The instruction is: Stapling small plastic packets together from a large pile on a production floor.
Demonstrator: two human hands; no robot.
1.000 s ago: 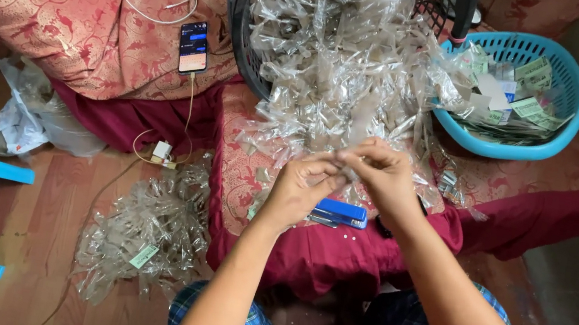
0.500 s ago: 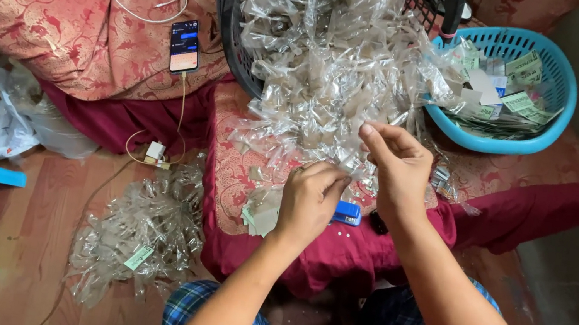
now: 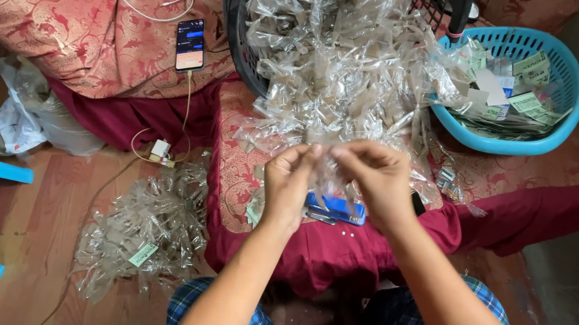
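I am pinching a small clear plastic bag (image 3: 325,170) between my left hand (image 3: 288,186) and right hand (image 3: 378,179), both fingers closed on it, above the blue stapler (image 3: 335,208) lying near the bed's front edge.

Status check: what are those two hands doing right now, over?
Left hand and right hand pinch one clear plastic bag between them. Blue stapler lies beneath. Heap of clear bags just beyond; nothing blocking.

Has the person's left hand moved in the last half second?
Yes. The left hand has risen from beside the blue stapler to meet the right hand.
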